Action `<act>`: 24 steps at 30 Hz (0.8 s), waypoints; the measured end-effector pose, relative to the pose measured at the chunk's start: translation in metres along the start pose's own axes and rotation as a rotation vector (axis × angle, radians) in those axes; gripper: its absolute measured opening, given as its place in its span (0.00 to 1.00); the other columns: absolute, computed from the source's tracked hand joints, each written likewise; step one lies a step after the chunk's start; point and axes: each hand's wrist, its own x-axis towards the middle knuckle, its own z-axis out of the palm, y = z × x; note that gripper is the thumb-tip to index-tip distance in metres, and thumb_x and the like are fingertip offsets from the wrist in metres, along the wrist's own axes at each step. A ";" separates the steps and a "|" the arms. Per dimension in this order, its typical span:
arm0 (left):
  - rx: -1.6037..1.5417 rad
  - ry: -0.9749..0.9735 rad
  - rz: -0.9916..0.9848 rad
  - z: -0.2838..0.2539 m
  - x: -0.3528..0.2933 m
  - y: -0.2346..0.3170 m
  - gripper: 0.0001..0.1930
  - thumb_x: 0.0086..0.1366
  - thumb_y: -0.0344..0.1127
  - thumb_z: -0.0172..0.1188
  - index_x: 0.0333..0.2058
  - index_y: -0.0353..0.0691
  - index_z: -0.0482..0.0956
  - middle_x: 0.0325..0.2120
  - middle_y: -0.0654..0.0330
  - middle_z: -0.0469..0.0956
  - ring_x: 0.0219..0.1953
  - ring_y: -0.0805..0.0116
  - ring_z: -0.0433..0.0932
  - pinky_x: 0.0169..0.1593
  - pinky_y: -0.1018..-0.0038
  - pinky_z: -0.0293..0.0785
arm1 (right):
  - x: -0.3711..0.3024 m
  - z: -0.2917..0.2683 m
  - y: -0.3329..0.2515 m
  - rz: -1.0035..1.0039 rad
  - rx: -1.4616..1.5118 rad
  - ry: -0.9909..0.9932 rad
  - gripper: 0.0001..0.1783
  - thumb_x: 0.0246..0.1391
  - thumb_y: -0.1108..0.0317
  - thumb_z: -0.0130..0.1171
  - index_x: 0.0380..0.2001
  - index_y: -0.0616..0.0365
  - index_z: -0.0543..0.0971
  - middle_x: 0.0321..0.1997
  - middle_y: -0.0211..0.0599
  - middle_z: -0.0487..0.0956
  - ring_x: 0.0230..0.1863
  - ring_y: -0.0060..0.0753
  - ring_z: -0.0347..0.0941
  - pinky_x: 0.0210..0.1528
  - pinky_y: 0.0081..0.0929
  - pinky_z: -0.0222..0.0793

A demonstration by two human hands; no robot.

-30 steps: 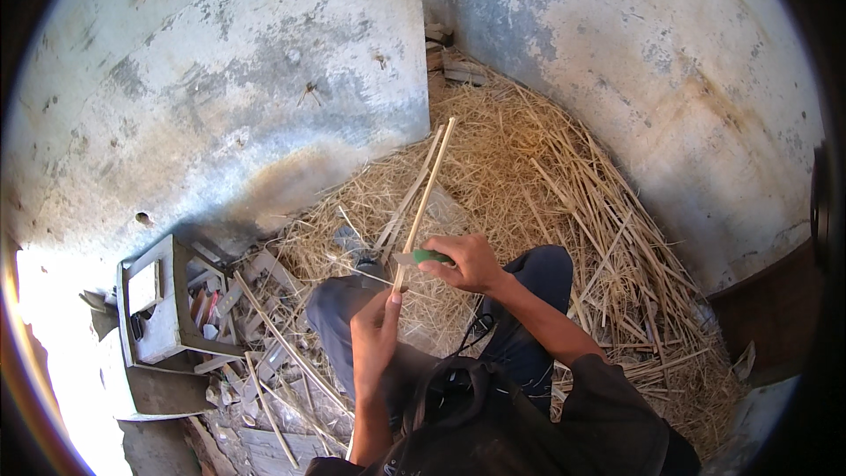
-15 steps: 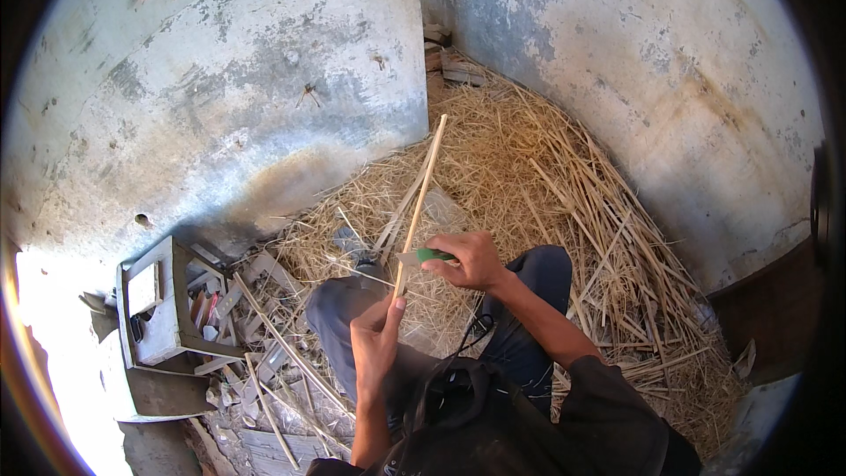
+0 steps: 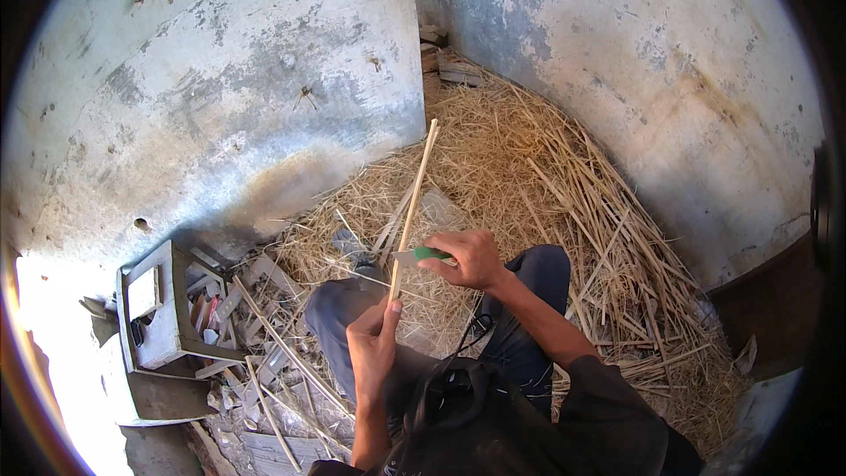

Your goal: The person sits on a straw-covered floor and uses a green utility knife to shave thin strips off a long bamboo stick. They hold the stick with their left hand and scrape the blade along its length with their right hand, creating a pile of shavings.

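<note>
My left hand (image 3: 374, 344) grips the lower end of a long, pale wooden strip (image 3: 413, 203), thumb along it. The strip leans up and away, its far tip slightly right of its base. In my right hand (image 3: 471, 258) is a knife with a green handle (image 3: 432, 254). Its short, wide blade (image 3: 405, 258) meets the strip a little above my left thumb. A thin sliver (image 3: 367, 278) sticks out to the left near the blade. Both hands are over my bent legs.
Straw-like shavings (image 3: 493, 141) cover the floor ahead, with a heap of long strips (image 3: 617, 256) along the right wall. At left lies a wooden box frame (image 3: 167, 308) holding odds and ends, beside wood scraps (image 3: 264, 273). Peeling walls (image 3: 291, 62) meet in the far corner.
The strip and my left hand have shifted slightly to the left. My right hand stays nearly in place with the knife against the strip.
</note>
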 end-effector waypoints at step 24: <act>0.207 0.143 0.192 0.003 0.006 -0.001 0.22 0.61 0.35 0.81 0.51 0.30 0.89 0.21 0.63 0.68 0.25 0.77 0.64 0.29 0.72 0.62 | 0.000 -0.008 0.005 -0.024 0.139 0.021 0.20 0.61 0.47 0.73 0.37 0.56 0.88 0.30 0.34 0.87 0.24 0.38 0.82 0.28 0.34 0.75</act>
